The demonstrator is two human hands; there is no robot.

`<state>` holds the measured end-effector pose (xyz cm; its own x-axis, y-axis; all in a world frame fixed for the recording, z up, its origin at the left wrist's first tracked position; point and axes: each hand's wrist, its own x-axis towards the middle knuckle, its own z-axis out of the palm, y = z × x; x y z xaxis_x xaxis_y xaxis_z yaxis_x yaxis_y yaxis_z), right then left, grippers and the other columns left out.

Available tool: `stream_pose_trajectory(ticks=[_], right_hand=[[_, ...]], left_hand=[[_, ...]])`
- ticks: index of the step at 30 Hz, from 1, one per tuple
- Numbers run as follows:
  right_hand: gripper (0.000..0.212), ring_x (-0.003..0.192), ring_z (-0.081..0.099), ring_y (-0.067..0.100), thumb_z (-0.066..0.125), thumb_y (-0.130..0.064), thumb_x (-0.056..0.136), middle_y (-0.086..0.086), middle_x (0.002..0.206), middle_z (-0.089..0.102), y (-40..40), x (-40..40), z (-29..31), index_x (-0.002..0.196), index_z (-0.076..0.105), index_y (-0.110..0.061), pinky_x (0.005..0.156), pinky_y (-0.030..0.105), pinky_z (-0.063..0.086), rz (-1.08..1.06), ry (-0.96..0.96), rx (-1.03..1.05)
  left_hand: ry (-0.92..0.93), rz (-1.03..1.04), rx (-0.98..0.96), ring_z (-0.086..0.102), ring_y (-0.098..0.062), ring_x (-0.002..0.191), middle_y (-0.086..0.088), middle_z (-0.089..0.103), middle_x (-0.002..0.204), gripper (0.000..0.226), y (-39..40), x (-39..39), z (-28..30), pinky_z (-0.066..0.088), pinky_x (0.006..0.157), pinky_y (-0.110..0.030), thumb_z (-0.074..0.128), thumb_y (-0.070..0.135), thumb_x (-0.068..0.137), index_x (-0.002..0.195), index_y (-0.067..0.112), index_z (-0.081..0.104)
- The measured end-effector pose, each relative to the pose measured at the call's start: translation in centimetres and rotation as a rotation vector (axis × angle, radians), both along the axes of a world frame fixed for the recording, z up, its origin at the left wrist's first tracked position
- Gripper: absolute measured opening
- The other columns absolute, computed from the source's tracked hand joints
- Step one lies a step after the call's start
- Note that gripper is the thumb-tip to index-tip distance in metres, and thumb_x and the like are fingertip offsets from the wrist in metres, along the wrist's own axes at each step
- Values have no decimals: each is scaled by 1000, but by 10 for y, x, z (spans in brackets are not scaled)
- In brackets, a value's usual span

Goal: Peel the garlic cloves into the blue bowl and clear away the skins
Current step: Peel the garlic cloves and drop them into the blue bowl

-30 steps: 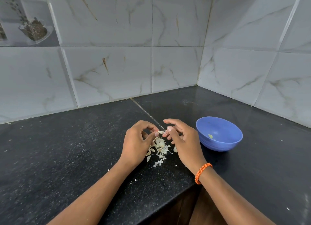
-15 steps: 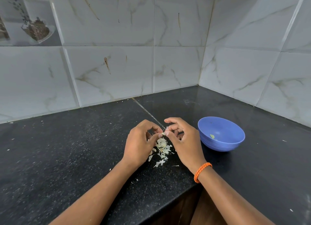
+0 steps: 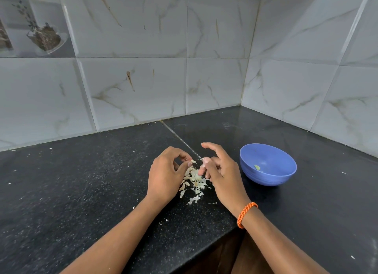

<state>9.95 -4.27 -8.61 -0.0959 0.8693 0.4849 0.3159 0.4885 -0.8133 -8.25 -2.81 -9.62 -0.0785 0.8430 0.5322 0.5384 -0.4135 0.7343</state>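
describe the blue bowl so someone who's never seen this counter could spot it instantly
Start at the corner where the two marble-tiled walls meet and come forward along the black counter. The blue bowl stands upright just right of the right hand, apart from it. It is the only vessel and the only blue thing there; the garlic skins between the hands are pale scraps.
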Motion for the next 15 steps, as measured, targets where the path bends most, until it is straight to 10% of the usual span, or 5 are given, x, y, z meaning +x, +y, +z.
stream_pose_trajectory(ticks=[4,15], right_hand=[[33,68,63,14,70,-22,102,-3,69,65,-1,-1,1,134,65,-32,70,19,53,-92,-57,85],[50,100,59,11,42,3,110,-7,106,56,-4,-1,1,142,54,-34,89,11,46,-46,-235,78]], left_hand=[[-12,-10,2,65,-12,66,19,71,98,16,0,0,0,59,66,-39,83,26,96,92,37,72],[3,-20,-7,66,-11,70,18,71,98,12,-1,0,1,57,66,-31,83,27,96,95,35,74]])
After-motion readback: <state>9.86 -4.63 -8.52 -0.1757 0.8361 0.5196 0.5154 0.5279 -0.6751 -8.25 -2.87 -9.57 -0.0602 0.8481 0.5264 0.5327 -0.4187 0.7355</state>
